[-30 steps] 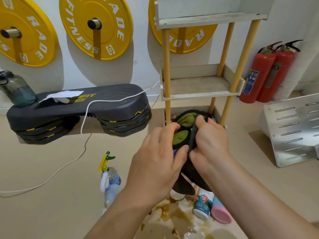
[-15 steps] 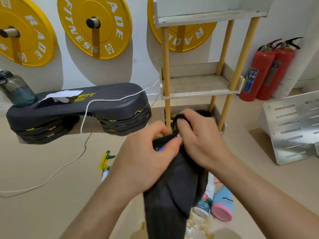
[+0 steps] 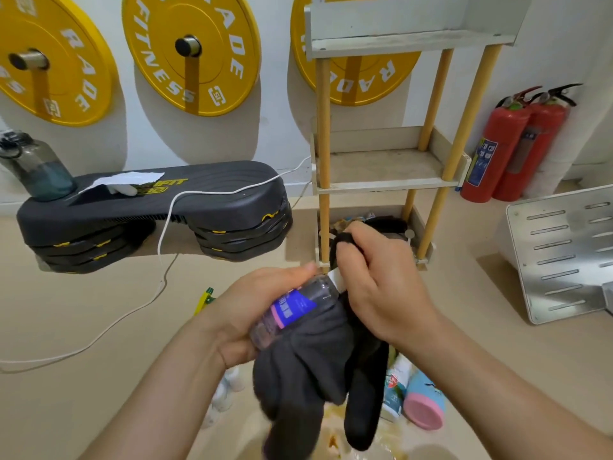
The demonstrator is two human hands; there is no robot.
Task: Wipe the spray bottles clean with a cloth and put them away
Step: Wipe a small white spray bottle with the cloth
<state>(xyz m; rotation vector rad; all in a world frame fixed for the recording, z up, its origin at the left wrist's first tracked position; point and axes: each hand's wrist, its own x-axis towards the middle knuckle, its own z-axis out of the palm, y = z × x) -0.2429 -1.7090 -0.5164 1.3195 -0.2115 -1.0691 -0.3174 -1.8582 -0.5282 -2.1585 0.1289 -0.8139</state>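
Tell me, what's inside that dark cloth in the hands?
A clear bottle with a blue label, gripped by the left hand. Its top end is covered by the cloth and the right hand.

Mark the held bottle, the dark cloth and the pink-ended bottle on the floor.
held bottle [image 3: 294, 307], head view, on its blue label.
dark cloth [image 3: 298, 370], head view, on the grey fold below the bottle.
pink-ended bottle [image 3: 424, 410], head view, on its pink end.

Gym: wall-hung weight plates [image 3: 190, 51], step platform [image 3: 152, 207]

Yellow weight plates [image 3: 190, 53] hang on a white wall [image 3: 275, 127] above a beige floor [image 3: 66, 313].
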